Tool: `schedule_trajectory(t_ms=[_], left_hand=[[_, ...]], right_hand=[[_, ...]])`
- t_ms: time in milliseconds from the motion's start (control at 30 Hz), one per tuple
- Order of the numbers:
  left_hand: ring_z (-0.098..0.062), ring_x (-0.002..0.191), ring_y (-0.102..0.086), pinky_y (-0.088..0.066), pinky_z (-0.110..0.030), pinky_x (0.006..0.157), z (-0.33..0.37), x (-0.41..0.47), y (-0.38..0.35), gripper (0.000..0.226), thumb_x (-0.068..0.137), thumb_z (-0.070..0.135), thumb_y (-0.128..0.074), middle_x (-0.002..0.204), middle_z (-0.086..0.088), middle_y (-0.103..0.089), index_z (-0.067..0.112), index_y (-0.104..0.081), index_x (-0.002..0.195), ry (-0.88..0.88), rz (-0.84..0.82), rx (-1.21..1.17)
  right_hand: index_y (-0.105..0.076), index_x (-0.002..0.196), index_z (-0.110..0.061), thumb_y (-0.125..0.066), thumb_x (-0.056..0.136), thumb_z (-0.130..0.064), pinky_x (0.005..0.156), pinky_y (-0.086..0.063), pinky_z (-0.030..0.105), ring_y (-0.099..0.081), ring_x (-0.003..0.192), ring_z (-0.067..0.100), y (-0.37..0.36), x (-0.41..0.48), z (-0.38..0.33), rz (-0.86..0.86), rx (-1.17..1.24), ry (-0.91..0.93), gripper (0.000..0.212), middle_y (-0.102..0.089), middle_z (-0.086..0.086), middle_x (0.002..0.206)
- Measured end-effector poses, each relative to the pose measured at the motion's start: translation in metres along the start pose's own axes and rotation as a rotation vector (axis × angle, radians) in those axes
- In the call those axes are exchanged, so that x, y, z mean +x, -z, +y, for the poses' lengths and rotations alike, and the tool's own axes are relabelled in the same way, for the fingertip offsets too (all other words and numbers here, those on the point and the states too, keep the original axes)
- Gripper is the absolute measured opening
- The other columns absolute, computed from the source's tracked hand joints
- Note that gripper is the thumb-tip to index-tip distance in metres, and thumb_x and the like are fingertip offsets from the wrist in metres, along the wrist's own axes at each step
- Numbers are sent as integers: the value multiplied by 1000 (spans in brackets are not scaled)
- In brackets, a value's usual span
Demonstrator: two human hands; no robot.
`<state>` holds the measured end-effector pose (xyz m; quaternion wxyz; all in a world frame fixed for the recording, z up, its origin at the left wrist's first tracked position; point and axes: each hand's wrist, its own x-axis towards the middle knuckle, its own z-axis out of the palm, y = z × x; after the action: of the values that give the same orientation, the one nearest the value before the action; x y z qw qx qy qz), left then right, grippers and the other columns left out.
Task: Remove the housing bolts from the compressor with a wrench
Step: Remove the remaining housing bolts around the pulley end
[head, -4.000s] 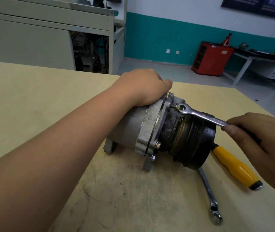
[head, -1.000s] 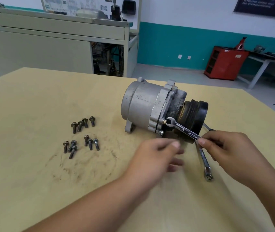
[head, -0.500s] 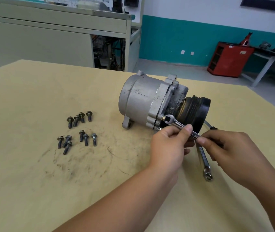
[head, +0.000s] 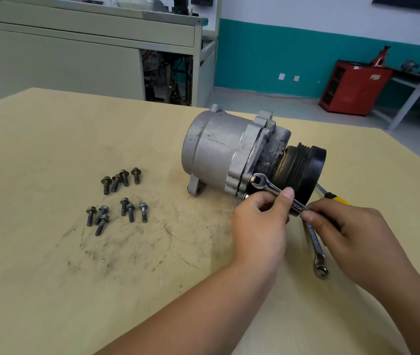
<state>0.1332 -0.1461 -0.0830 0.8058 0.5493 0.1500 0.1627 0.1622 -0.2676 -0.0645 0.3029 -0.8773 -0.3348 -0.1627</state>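
A grey metal compressor (head: pixel 219 149) with a black pulley (head: pixel 303 167) lies on its side on the table. A silver open-end wrench (head: pixel 268 185) has its jaw on a housing bolt (head: pixel 253 179) at the flange's lower front. My left hand (head: pixel 260 224) pinches the wrench shaft just behind the jaw, thumb on top. My right hand (head: pixel 349 231) grips the wrench's far end. Another bolt (head: pixel 245 196) sits lower on the flange, right by my left fingers.
Several removed bolts (head: pixel 119 198) lie in two loose groups on the wooden table (head: pixel 50 252), left of the compressor. A second wrench (head: pixel 316 249) and a yellow-handled screwdriver (head: pixel 337 198) lie under my right hand. A grey cabinet and a red cabinet stand beyond the table.
Four seconds ago my left hand rested on the compressor with the wrench on a top bolt. Since then the wrench sits on a lower front bolt, and my left hand has come up to pinch its shaft.
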Motion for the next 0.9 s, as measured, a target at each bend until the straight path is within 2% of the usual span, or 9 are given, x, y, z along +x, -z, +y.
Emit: schedule_trajectory(t_ms=[100, 200, 267, 333, 433, 533, 633, 733, 900], left_hand=[[-17, 67, -56, -52, -49, 83, 1, 1, 0, 33, 85, 31, -68, 62, -6, -58, 13, -59, 59, -14, 2, 48], [-18, 59, -57, -54, -45, 70, 5, 2, 2, 47, 83, 42, -68, 61, -15, -62, 2, -60, 60, -46, -10, 138], [-19, 57, -60, -53, -40, 65, 8, 3, 2, 49, 83, 45, -66, 57, -11, -64, 9, -59, 51, -39, -10, 160], [-16, 54, -60, -49, -35, 61, 9, 5, 3, 49, 85, 46, -64, 53, -3, -63, 15, -55, 48, -37, -15, 195], [-9, 48, -56, -44, -28, 56, 8, 3, 3, 50, 86, 48, -61, 53, -2, -62, 5, -59, 59, -51, -65, 253], [-9, 48, -53, -41, -24, 54, 6, 2, 0, 56, 87, 50, -59, 58, -8, -65, -1, -64, 65, -37, -101, 295], [-10, 51, -57, -42, -22, 55, 5, 4, -1, 59, 88, 50, -57, 65, -12, -69, -6, -66, 73, -30, -104, 313], [-11, 53, -59, -42, -17, 53, 8, 7, 2, 58, 89, 48, -56, 73, -16, -71, -8, -65, 76, -32, -101, 330], [-32, 68, -66, -51, -36, 69, 12, 6, 2, 60, 90, 50, -53, 74, -18, -70, -6, -66, 72, -37, -119, 359]], right_hand=[[-68, 77, -12, -59, 89, -27, 54, -37, 31, -42, 44, 10, -1, -1, 1, 43, -89, 40, 21, -51, -4, 49], [-68, 77, -9, -49, 87, -35, 46, -38, 29, -48, 46, 18, -1, -1, -6, 50, -144, 92, 34, -57, 0, 53], [-68, 76, -10, -52, 86, -32, 44, -41, 33, -47, 46, 16, -2, 1, -11, 46, -137, 82, 29, -54, -3, 52], [-68, 75, -13, -53, 84, -29, 46, -36, 27, -42, 46, 11, -3, 1, -11, 40, -95, 47, 24, -48, -7, 49], [-68, 73, -14, -53, 83, -29, 49, -33, 21, -46, 56, 7, 0, -4, -9, 29, -62, 16, 24, -43, -6, 44], [-68, 71, -13, -54, 83, -29, 48, -31, 14, -45, 51, -2, 2, -10, -6, 44, -45, -11, 25, -39, -3, 41], [-68, 71, -12, -61, 90, -29, 49, -32, 20, -47, 56, 6, 1, -9, -4, 39, -66, -21, 27, -41, -2, 41], [-67, 71, -14, -58, 86, -24, 50, -31, 27, -45, 61, 14, -1, -5, -5, 36, -69, -40, 20, -41, -2, 42], [-68, 73, -15, -61, 86, -22, 48, -32, 30, -47, 62, 16, 1, -2, -8, 7, -117, -49, 16, -46, -2, 45]])
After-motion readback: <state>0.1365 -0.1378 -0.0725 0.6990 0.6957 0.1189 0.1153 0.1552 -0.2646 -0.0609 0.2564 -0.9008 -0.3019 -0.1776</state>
